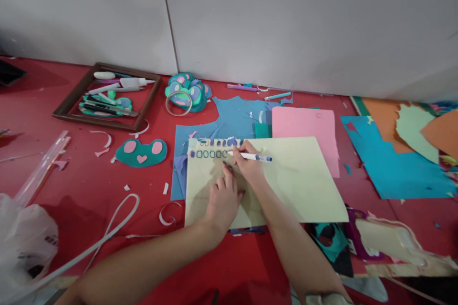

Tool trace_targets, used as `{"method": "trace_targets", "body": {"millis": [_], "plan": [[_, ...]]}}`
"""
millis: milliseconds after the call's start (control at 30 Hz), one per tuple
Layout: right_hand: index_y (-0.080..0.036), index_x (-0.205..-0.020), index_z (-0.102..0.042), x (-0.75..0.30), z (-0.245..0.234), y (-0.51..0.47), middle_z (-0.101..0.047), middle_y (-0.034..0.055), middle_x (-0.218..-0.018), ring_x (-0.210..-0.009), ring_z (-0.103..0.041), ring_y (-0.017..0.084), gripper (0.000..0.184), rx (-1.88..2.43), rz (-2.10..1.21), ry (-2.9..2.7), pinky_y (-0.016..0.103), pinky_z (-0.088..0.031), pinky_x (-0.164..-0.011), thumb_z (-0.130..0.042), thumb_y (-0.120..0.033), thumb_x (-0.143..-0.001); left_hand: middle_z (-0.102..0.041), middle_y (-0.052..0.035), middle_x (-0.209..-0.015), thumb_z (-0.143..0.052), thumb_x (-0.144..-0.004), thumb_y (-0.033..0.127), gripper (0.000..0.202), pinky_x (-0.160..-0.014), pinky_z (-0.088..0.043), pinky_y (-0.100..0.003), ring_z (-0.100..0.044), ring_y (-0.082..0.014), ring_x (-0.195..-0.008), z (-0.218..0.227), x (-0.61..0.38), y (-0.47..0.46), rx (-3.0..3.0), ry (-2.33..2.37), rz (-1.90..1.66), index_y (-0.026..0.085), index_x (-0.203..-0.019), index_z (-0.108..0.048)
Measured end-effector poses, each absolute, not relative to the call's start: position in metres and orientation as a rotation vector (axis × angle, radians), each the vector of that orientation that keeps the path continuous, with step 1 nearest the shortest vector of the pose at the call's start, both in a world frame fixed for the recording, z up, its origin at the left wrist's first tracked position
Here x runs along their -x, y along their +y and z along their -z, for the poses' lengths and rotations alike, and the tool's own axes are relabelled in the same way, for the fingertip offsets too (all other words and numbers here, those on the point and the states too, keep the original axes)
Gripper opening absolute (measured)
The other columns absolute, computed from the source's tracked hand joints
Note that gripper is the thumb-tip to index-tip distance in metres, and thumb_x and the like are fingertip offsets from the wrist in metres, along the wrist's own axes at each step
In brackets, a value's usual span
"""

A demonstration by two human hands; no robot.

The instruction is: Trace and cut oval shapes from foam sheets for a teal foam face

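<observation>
My right hand (249,166) is closed around a white pen with a blue end (256,157). The pen's tip meets a pale yellow sheet (286,186) at the end of a row of small drawn rings (212,154). Above that row runs another line of small shapes, some filled dark blue, partly covered by my right hand. My left hand (224,196) lies on the sheet just below the rings, fingers stretched out, holding nothing. Beneath the sheet's upper left are blue sheets (200,128), and a pink sheet (304,121) sticks out behind it.
A brown frame (59,113) with pens and cutters stands back left. Nearby are a teal face cutout (142,158) and a tape ring (179,113) on stacked cutouts. Blue (393,171) and orange sheets lie right. A glue gun (390,240) rests front right, a plastic bag (28,238) front left.
</observation>
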State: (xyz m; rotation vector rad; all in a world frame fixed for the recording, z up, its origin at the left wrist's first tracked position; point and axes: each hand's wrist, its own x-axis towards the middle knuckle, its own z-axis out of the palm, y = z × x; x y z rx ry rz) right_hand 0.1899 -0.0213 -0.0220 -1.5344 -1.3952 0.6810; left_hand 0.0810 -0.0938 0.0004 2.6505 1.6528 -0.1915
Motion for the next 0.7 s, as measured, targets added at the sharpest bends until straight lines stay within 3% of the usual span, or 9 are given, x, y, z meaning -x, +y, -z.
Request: {"method": "trace_targets", "body": {"millis": [267,433,700], "plan": [[-0.025,-0.065,-0.042,-0.1886,0.0174,-0.0216,-0.056,-0.0051,-0.046,-0.044,-0.056,0.014,0.032,1.498,-0.717,-1.371,0.025,-0.044,-0.049,-0.054,-0.046,-0.086,-0.049,-0.0234,-0.142,-0.04,-0.094,0.029,0.05,-0.064,-0.05,-0.032,-0.061,-0.0216,-0.082,-0.0002,-0.0816,-0.0941,-2.602,1.654,0.179,0.007,-0.139,-0.046],[-0.025,-0.063,-0.04,-0.1886,0.0196,-0.021,-0.052,-0.0058,-0.046,-0.043,-0.054,0.014,0.031,1.551,-0.683,-1.399,0.025,-0.042,-0.05,-0.055,-0.042,-0.085,-0.05,-0.0226,-0.141,-0.043,-0.094,0.029,0.048,-0.063,-0.049,-0.03,-0.061,-0.0207,-0.082,-0.002,-0.0816,-0.0938,-2.616,1.658,0.183,0.007,-0.136,-0.049],[-0.025,-0.062,-0.039,-0.1903,0.0233,-0.0214,-0.048,-0.0056,-0.045,-0.054,-0.061,0.017,0.031,1.492,-0.723,-1.382,0.026,-0.044,-0.053,-0.054,-0.039,-0.085,-0.05,-0.0255,-0.14,-0.043,-0.094,0.029,0.05,-0.062,-0.049,-0.031,-0.061,-0.021,-0.08,-0.0017,-0.0811,-0.0944,-2.646,1.649,0.173,0.003,-0.137,-0.047]]}}
